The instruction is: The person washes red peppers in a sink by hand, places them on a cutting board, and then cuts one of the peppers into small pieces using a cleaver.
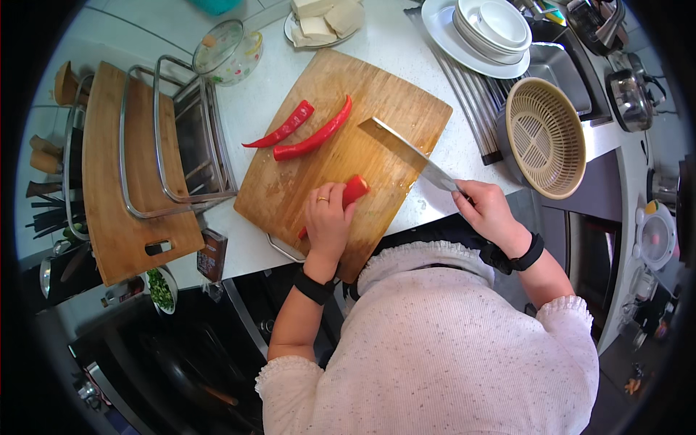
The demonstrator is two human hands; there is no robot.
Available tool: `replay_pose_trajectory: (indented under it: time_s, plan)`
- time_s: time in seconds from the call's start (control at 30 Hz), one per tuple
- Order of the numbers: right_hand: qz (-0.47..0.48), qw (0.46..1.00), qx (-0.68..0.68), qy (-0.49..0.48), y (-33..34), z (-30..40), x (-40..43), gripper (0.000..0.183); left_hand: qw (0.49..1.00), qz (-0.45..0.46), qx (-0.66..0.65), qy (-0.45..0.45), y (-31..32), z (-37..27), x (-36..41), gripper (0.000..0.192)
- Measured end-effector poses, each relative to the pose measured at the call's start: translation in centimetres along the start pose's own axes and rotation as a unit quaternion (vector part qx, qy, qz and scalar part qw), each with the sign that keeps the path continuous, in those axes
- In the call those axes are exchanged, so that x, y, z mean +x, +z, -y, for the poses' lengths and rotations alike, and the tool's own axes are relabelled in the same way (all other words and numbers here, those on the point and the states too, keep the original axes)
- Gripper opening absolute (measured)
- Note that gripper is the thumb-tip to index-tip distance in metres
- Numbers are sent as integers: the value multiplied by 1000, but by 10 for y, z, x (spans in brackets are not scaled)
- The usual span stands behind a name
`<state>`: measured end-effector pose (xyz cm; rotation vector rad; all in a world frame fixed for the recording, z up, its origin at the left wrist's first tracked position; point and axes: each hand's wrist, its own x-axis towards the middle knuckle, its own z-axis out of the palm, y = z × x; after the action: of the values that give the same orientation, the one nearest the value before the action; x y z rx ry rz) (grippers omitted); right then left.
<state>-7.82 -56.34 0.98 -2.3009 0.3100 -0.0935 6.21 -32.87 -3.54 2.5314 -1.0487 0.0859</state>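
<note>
On a wooden cutting board (391,92) lie two red chili peppers, one shorter (288,126) and one longer with its stem end cut off (318,138). My left hand (329,215), with a ring on one finger, holds a third red pepper (356,190) against the board; its cut end points up and right, and its tip shows below the palm. My right hand (484,209) grips the handle of a kitchen knife (416,155). The broad blade reaches over the board's right edge, apart from the peppers.
A metal rack (157,136) holding another wooden board (114,163) stands left. Behind are a glass bowl (231,54) and a plate of tofu-like blocks (318,27). Stacked white dishes (446,38), a beige colander (576,147) and a sink (560,76) lie right. A stove (179,353) is lower left.
</note>
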Motion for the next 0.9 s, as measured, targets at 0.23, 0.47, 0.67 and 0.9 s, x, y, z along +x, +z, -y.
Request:
replay_pose_trajectory:
  time_s: [0.23, 0.47, 0.67, 0.9]
  plan:
    - [62, 992, -90, -61, 7, 13, 4, 17, 999, -24, -48, 6, 15, 5, -10, 29]
    - [52, 994, -86, -51, 7, 16, 10, 16, 996, 20, -67, 58, 5, 19, -9, 30]
    - [71, 989, -108, -75, 10, 18, 6, 15, 999, -18, -30, -2, 4, 3, -17, 27]
    - [115, 957, -209, -164, 15, 34, 11, 14, 994, -36, -78, -67, 15, 5, -17, 20]
